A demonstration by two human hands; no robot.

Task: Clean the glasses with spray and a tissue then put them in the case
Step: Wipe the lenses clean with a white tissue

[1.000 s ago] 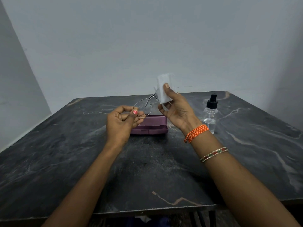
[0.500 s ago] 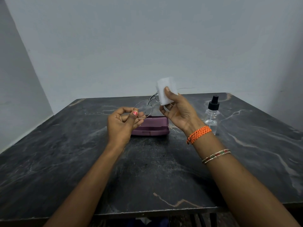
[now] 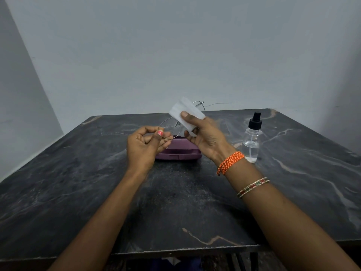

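my left hand (image 3: 143,148) pinches the rim of one lens of the glasses (image 3: 169,130), holding them up above the table (image 3: 78,182). my right hand (image 3: 205,136) grips a folded white tissue (image 3: 185,114) between thumb and fingers, wrapped over the other lens. the purple case (image 3: 178,153) lies closed on the table just beyond and between my hands. the spray bottle (image 3: 252,142) stands upright to the right of my right hand.

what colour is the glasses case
Purple; the glasses case shows in the head view, closed on the table.
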